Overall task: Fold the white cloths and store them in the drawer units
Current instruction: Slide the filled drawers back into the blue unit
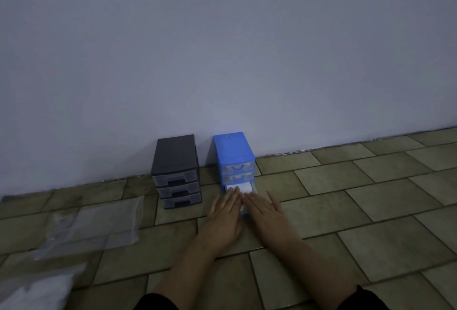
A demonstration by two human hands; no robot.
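Note:
A blue drawer unit [233, 151] stands against the wall, its bottom drawer [254, 189] pulled out toward me. A folded white cloth [244, 187] lies inside that drawer. My left hand [226, 218] and my right hand [264, 213] lie flat side by side with straight fingers, pressing on the cloth and covering the drawer's front. To the left stands a black drawer unit [176, 171] with three shut drawers.
Clear plastic bags [99, 225] lie on the tiled floor [358, 210] at the left. A bag with white cloth [42, 290] sits at the bottom left corner. A plain wall [222, 50] rises right behind both units.

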